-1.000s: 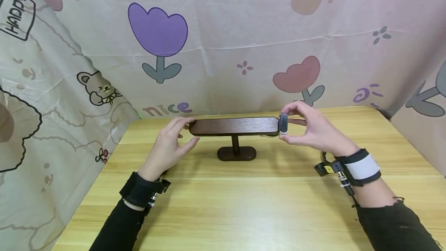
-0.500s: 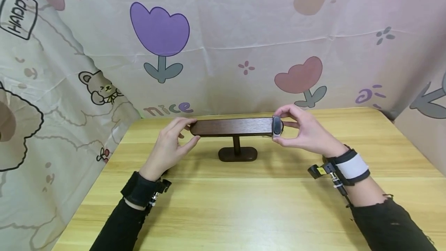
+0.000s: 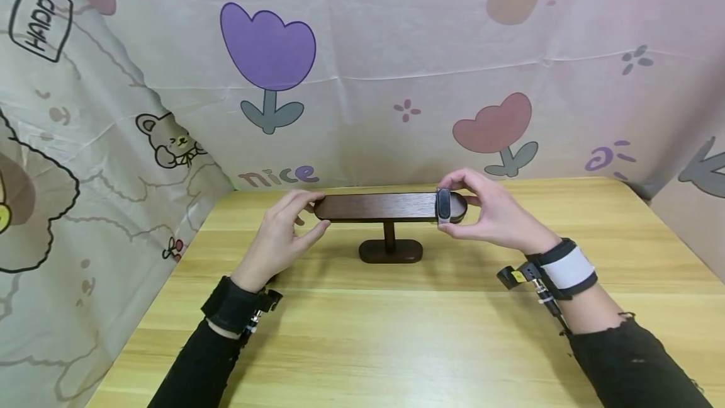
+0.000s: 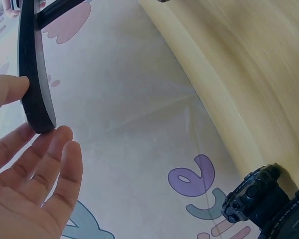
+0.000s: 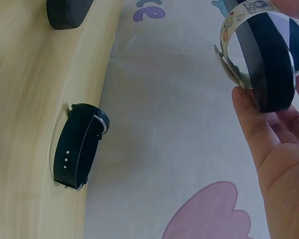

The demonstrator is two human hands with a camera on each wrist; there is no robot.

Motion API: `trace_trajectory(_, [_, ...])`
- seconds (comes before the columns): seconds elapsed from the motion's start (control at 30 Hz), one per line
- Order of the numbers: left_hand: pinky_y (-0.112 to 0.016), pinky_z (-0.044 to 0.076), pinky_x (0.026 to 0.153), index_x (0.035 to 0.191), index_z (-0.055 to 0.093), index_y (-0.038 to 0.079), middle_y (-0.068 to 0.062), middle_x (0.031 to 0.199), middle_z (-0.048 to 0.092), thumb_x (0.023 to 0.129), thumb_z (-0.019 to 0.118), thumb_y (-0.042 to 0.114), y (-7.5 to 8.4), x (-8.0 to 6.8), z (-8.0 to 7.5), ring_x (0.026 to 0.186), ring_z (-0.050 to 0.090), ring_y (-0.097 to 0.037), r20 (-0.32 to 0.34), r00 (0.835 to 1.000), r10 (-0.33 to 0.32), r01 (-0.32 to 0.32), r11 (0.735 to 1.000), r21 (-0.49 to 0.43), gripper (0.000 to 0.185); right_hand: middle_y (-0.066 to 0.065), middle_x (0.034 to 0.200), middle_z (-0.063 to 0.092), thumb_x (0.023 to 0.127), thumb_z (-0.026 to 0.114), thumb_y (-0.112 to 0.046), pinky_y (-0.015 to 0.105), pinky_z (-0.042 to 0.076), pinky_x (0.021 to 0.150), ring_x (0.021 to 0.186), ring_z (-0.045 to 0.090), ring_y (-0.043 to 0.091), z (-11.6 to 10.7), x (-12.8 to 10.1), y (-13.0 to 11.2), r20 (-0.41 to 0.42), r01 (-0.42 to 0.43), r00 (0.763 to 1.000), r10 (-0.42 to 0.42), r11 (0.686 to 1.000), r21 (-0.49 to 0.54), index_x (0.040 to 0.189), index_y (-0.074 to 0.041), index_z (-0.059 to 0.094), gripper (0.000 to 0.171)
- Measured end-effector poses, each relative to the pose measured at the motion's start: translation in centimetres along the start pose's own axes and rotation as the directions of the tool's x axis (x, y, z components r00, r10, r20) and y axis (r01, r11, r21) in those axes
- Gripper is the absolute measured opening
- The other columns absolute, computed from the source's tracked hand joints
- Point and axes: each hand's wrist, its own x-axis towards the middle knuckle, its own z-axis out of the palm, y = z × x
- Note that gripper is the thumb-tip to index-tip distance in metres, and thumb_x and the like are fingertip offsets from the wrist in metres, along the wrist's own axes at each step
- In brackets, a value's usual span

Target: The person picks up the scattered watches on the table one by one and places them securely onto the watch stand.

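Observation:
A dark wooden watch stand (image 3: 374,208) with a long crossbar stands on the table. My left hand (image 3: 280,228) pinches the crossbar's left end, with the index finger above and the thumb below. My right hand (image 3: 489,213) holds a smart band (image 3: 444,205) between thumb and fingers near the bar's right end. The band's small dark screen faces me. Its pale strap (image 5: 229,29), printed with cartoon figures, loops around the bar in the right wrist view. The bar's right tip sticks out past the band.
Behind the stand a watch with a black strap (image 5: 77,147) lies near the table's back edge. A chunky black watch (image 4: 254,196) shows at the lower right of the left wrist view. A printed curtain (image 3: 362,112) hangs behind the wooden table (image 3: 396,332).
My right hand has brought the band leftward, from just off the bar's right end to a spot around the bar. My left hand keeps its hold on the left end.

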Motion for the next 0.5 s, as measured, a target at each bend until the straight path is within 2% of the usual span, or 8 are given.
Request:
trace_trajectory(0.17, [-0.041, 0.061, 0.075, 0.139, 0.068, 0.006, -0.010, 0.131, 0.071, 0.094, 0.084, 0.017, 0.0, 0.0, -0.1, 0.106, 0.071, -0.023, 0.010, 1.000, -0.007, 0.007, 1.000, -0.005, 0.049, -0.003, 0.124, 0.063, 0.075, 0.095, -0.002, 0.018, 0.058, 0.097, 0.112, 0.065, 0.007, 0.2, 0.4, -0.1, 0.027, 0.013, 1.000, -0.013, 1.000, -0.007, 0.128, -0.010, 0.060, 0.064])
trace_trajectory(0.33, [-0.038, 0.059, 0.072, 0.137, 0.068, 0.005, -0.011, 0.129, 0.071, 0.094, 0.084, 0.016, -0.2, 0.1, -0.1, 0.102, 0.070, -0.022, 0.009, 1.000, 0.007, -0.007, 1.000, -0.011, 0.047, -0.006, 0.120, 0.064, 0.075, 0.097, -0.008, 0.015, 0.057, 0.093, 0.105, 0.066, 0.008, 0.4, 0.8, -0.1, 0.036, 0.025, 0.999, -0.023, 0.998, -0.065, 0.127, -0.015, 0.061, 0.064])
trace_trajectory(0.5, [-0.036, 0.058, 0.069, 0.136, 0.069, 0.005, -0.010, 0.127, 0.071, 0.094, 0.084, 0.016, -0.3, 0.1, -0.1, 0.099, 0.070, -0.021, 0.005, 1.000, 0.018, -0.018, 1.000, -0.019, 0.046, -0.008, 0.119, 0.066, 0.075, 0.098, -0.014, 0.016, 0.054, 0.090, 0.106, 0.066, 0.008, 0.5, 1.2, -0.2, 0.049, 0.044, 0.998, -0.039, 0.993, -0.110, 0.125, -0.018, 0.061, 0.062])
